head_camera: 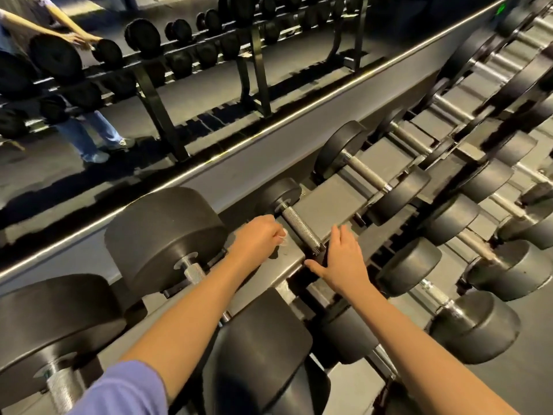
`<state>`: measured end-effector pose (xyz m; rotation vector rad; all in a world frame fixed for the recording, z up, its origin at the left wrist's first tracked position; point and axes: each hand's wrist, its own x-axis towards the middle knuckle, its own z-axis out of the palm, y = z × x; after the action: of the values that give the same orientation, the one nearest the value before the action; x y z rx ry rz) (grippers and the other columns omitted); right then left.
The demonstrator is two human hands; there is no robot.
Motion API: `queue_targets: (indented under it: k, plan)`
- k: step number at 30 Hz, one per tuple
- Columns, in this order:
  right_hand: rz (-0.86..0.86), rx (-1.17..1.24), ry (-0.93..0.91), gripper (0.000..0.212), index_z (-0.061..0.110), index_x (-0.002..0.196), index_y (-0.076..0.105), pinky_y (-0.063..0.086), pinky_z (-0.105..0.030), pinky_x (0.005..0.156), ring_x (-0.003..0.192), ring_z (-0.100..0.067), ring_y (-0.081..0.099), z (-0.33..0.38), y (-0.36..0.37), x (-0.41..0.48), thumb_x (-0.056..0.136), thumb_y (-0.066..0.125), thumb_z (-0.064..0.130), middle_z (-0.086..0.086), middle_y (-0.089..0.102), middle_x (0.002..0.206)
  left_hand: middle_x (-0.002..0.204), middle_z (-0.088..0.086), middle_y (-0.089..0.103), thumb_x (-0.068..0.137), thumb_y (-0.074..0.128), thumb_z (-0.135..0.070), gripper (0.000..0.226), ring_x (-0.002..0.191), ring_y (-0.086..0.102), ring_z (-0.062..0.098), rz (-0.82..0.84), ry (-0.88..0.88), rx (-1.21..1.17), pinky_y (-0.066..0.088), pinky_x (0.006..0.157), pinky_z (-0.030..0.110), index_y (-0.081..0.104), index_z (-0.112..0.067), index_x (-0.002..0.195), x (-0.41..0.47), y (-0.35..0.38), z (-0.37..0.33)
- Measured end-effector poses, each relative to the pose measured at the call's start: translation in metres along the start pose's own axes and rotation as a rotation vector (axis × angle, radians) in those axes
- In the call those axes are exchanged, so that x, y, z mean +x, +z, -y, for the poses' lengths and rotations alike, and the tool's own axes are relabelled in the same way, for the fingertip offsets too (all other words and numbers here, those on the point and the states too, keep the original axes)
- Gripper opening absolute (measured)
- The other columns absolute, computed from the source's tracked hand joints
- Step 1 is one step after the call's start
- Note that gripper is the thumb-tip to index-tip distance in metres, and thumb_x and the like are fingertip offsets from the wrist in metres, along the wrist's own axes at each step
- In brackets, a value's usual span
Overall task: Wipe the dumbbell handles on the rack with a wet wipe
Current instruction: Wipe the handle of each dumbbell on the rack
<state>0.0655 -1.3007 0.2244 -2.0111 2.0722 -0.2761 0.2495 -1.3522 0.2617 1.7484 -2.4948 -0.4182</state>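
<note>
My left hand (257, 235) is curled round a crumpled wet wipe (282, 236), of which only a small white scrap shows past my knuckles; the wipe sits just left of the knurled handle (300, 227) of a small dumbbell (279, 194), and I cannot tell whether it touches the steel; my right hand (344, 262) lies flat, fingers straight and thumb spread, palm down over the near end of that same dumbbell, grasping nothing; the near head is hidden beneath it.

The dumbbell lies across the top shelf of the rack (326, 202), its far black head at the shelf's back edge and the handle bare between my two hands; to its left on the same shelf sits a much bigger dumbbell (164, 235), with my left forearm passing over its handle; to the right, further dumbbells (401, 194) run along the shelf toward its far end, each in its own grey cradle; a lower shelf at the rack's front edge carries more of them (475, 327).

Behind the back edge a mirror (209, 70) shows the rack reflected and a person in jeans; my purple sleeve (125, 387) fills the bottom left.
</note>
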Motion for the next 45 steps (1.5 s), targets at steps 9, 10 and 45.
queue_targets:
  k: [9,10,45]
  plan:
    - [-0.001,-0.062,-0.079,0.099,0.003,0.145,0.020,0.027,-0.036,0.113,0.132,-0.028,0.032,-0.009,0.008,0.005,0.078,0.061,0.064,-0.016,0.031,0.144,0.097,0.006,0.060,0.082,0.069,-0.010,0.014,0.092,0.055,0.022,-0.276,0.020,0.109,0.047,0.061,0.035,0.066,-0.010,0.096,0.050,0.021,-0.010]
    - [0.000,-0.058,-0.082,0.099,0.003,0.145,0.021,0.028,-0.037,0.112,0.132,-0.028,0.033,-0.009,0.008,0.005,0.078,0.061,0.064,-0.016,0.032,0.144,0.095,0.008,0.061,0.076,0.074,-0.005,0.021,0.091,0.057,0.025,-0.265,0.055,0.131,0.046,0.056,0.035,0.066,-0.007,0.095,0.048,0.025,-0.009]
    - [-0.009,-0.036,-0.049,0.100,0.005,0.147,0.017,0.023,-0.038,0.116,0.139,-0.027,0.025,-0.005,0.005,0.002,0.079,0.060,0.063,-0.015,0.026,0.150,0.111,0.009,0.052,0.086,0.060,-0.004,0.026,0.097,0.052,0.022,-0.259,-0.005,0.032,0.038,0.067,0.027,0.058,-0.008,0.112,0.053,0.031,-0.018]
